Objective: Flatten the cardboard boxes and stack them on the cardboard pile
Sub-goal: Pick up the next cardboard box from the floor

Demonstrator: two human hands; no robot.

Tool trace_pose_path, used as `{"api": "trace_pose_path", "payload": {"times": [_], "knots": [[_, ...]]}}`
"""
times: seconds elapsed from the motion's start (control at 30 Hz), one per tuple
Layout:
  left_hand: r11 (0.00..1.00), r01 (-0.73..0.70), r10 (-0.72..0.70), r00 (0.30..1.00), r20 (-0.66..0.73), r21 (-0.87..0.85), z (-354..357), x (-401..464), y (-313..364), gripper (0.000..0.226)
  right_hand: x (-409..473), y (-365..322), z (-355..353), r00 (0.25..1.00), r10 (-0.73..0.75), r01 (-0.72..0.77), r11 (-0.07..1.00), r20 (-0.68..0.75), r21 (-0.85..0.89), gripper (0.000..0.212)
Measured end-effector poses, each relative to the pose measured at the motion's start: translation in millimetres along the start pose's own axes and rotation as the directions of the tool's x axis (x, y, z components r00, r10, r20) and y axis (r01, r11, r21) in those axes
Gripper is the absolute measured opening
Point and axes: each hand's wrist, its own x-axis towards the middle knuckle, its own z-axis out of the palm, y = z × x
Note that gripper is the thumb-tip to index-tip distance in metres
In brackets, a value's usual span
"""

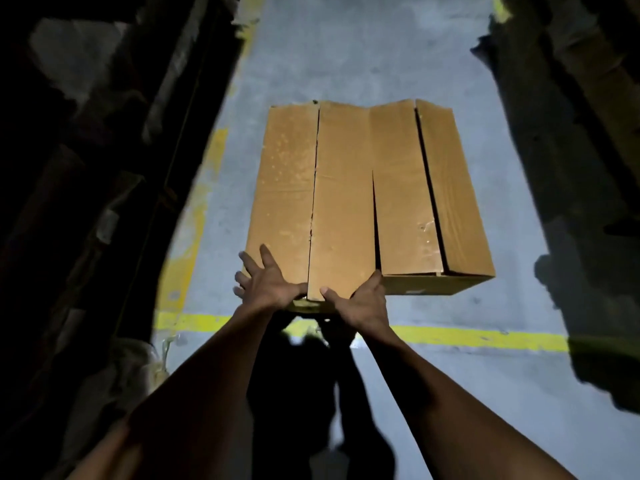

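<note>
A large brown cardboard box (346, 188) stands on the grey floor, its top flaps folded in with gaps between them. My left hand (266, 282) lies on the box's near left corner, fingers spread flat on the top, thumb at the near end of the middle flap. My right hand (360, 299) grips that flap's near end from the right, thumb on top and fingers along the flap's right side. The box still has its full height; its low front wall shows at the right.
Yellow painted lines (478, 337) cross the floor in front of the box and run along its left (194, 216). Dark stacks of cardboard and goods rise on the left (86, 168) and on the right (588, 133), leaving a lit aisle between them.
</note>
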Motion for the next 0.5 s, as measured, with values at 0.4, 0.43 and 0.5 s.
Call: {"api": "trace_pose_path", "payload": {"times": [0.4, 0.43, 0.5], "knots": [[1.0, -0.025, 0.025, 1.0, 0.008, -0.016, 29.2, -62.6, -26.3, 0.15, -54.8, 36.5, 13.3, 0.996, 0.092, -0.087, 0.961, 0.007, -0.263, 0.167], [1.0, -0.021, 0.021, 1.0, 0.016, -0.022, 36.5, -79.2, -35.4, 0.15, -68.9, 47.6, 13.4, 0.996, 0.09, -0.082, 0.957, 0.016, -0.278, 0.167], [0.999, -0.016, 0.017, 0.999, 0.032, -0.029, 51.0, -111.7, -50.9, 0.15, -97.8, 71.6, 13.0, 0.996, 0.084, -0.072, 0.951, 0.028, -0.301, 0.166]]}}
